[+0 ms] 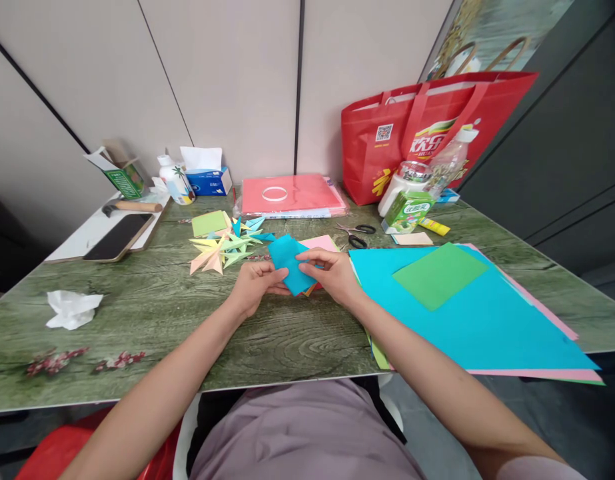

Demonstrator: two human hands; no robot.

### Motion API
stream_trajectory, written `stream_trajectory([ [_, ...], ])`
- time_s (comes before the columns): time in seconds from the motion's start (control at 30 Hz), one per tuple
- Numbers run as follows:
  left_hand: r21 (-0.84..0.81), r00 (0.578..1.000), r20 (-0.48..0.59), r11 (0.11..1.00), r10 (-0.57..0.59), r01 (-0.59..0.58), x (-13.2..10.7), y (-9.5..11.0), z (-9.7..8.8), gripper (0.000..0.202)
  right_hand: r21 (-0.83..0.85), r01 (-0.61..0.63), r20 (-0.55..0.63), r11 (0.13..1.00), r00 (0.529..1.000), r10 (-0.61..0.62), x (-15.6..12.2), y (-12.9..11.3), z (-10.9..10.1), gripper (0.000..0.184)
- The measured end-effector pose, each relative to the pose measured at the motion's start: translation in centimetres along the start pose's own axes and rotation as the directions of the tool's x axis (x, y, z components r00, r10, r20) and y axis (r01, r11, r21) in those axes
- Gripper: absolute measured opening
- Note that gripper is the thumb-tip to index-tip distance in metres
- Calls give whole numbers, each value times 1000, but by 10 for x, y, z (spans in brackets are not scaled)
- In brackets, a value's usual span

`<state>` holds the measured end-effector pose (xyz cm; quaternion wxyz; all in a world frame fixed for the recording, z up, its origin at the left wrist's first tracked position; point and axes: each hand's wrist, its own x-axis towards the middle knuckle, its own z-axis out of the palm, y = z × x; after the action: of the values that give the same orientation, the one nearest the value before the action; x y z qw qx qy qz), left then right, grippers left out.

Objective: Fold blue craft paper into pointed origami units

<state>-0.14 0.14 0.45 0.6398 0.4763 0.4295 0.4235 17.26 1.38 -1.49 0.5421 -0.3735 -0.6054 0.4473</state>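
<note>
Between both hands, above the table's middle, is a small piece of blue paper (290, 261) with some overlapping layers. My left hand (257, 283) pinches its left edge, thumb on top. Closed on its right side is my right hand (332, 273), thumb and forefinger against the paper. A pink sheet (321, 244) and a bit of orange-red paper show partly behind and under it. Just left and beyond lies a pile of folded paper pieces (226, 248) in yellow, peach, green and blue.
Large coloured sheets (467, 327) with a green square (441, 275) on top lie at right. Scissors (357, 235), a green carton (408, 212) and a red bag (372, 147) stand or lie behind. At left are a phone (118, 237), a hammer (132, 206) and crumpled tissue (73, 309).
</note>
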Motion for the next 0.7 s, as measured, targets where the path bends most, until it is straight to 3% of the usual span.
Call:
stream_trajectory([
  [0.2, 0, 997, 66, 999, 43, -43, 1, -2, -2, 30, -24, 0, 12, 1000, 1000, 0, -1, -2, -2, 19],
  [0.37, 0, 998, -32, 999, 50, -50, 3, 0, -4, 33, -78, 9, 52, 997, 999, -5, -2, -2, 0, 18],
  [0.7, -5, 994, -98, 999, 48, -49, 5, -3, -5, 31, -138, 39, 93, 990, 995, -26, -2, -1, 0, 16],
])
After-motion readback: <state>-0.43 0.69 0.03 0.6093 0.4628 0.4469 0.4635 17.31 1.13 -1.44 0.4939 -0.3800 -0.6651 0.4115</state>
